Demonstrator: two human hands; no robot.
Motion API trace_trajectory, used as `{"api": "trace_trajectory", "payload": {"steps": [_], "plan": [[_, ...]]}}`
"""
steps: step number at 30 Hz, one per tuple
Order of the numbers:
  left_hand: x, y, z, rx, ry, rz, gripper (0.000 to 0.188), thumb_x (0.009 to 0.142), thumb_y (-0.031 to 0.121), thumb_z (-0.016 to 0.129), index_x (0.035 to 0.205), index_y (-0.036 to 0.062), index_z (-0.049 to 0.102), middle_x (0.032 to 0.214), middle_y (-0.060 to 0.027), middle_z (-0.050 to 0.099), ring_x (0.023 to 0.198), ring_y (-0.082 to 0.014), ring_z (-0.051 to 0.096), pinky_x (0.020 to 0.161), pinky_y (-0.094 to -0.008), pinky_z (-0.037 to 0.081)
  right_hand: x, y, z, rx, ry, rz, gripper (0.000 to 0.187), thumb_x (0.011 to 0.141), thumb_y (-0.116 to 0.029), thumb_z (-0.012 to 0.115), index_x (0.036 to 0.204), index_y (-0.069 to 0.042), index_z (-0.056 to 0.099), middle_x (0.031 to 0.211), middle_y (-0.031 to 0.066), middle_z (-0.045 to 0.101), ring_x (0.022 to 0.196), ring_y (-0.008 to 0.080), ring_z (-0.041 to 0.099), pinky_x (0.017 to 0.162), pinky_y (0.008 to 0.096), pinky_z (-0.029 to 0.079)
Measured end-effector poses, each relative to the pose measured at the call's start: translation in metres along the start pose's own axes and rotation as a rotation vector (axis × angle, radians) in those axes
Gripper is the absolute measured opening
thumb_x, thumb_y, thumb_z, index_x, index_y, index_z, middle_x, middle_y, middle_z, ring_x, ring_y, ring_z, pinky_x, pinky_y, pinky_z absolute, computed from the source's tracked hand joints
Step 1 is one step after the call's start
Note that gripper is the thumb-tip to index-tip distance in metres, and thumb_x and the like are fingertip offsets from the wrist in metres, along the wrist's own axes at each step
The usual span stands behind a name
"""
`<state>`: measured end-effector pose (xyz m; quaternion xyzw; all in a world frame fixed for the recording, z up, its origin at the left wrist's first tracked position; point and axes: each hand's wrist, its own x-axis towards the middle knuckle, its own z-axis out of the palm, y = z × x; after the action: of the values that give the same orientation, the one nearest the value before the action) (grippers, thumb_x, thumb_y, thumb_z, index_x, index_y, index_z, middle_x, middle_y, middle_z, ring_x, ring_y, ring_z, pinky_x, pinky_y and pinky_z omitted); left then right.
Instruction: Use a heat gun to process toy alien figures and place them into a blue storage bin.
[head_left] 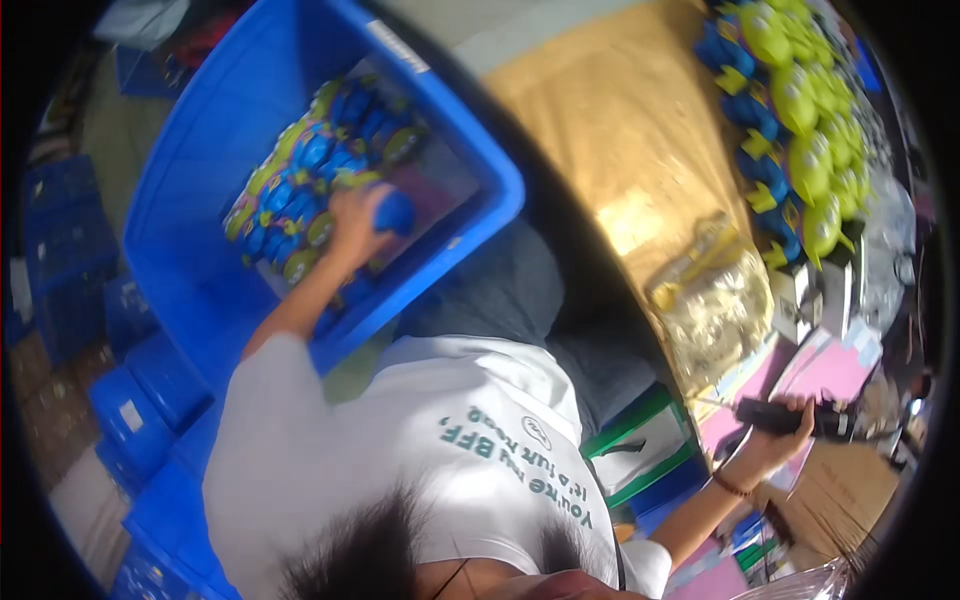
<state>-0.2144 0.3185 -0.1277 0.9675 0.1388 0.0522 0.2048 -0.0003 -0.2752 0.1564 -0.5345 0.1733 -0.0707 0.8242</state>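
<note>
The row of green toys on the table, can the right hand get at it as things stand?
Probably not at once: the right hand grips a black tool, and the green toys lie well across the table.

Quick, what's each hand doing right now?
Left hand: closed around a blue toy piece inside the blue bin.
Right hand: closed around a black tool beside the table.

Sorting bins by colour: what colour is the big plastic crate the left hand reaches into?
Blue, head view: the big plastic crate.
</note>
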Motion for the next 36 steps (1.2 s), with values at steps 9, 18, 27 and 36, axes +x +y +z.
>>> {"api": "trace_trajectory", "payload": {"steps": [9,18,27,36], "plan": [[0.100,0.209,-0.120,-0.531,0.777,0.530,0.075,0.064,0.014,0.085,0.123,0.0055,0.038,0.127,-0.0209,0.048,0.112,-0.0353,0.051,0.096,-0.0465,0.045,0.028,-0.035,0.018,-0.008,-0.314,-0.432,0.026,0.085,-0.003,0.058,0.108,-0.005,0.046,0.078,0.0059,0.050,0.070,0.0163,0.049,0.073,0.0353,0.045],[0.125,0.442,-0.001,-0.890,0.401,0.967,0.046,0.068,0.019,0.080,0.109,0.0282,0.061,0.123,-0.0086,0.055,0.112,-0.0291,0.052,0.098,-0.0419,0.036,0.113,-0.049,0.076,-0.075,-0.389,-0.755,0.030,0.079,0.009,0.059,0.106,0.003,0.047,0.073,0.0121,0.058,0.062,0.0204,0.057,0.066,0.0391,0.051],[0.077,0.403,0.045,-0.522,0.335,0.995,0.038,0.076,0.018,0.072,0.111,0.0280,0.062,0.127,0.0068,0.057,0.111,-0.0209,0.039,0.094,-0.0361,0.031,0.123,-0.014,0.092,-0.273,-0.206,-0.443,0.013,0.081,-0.010,0.062,0.078,0.002,0.058,0.063,0.0062,0.055,0.056,0.0151,0.054,0.055,0.0279,0.044],[0.077,0.413,0.017,-0.281,0.266,0.917,0.039,0.077,0.017,0.068,0.115,0.0282,0.062,0.131,0.0023,0.053,0.115,-0.0229,0.037,0.093,-0.0390,0.031,0.057,-0.038,0.075,-0.100,-0.723,-0.495,0.046,0.091,-0.012,0.049,0.132,0.003,0.035,0.077,0.0077,0.048,0.068,0.0176,0.048,0.069,0.0367,0.043]]}}
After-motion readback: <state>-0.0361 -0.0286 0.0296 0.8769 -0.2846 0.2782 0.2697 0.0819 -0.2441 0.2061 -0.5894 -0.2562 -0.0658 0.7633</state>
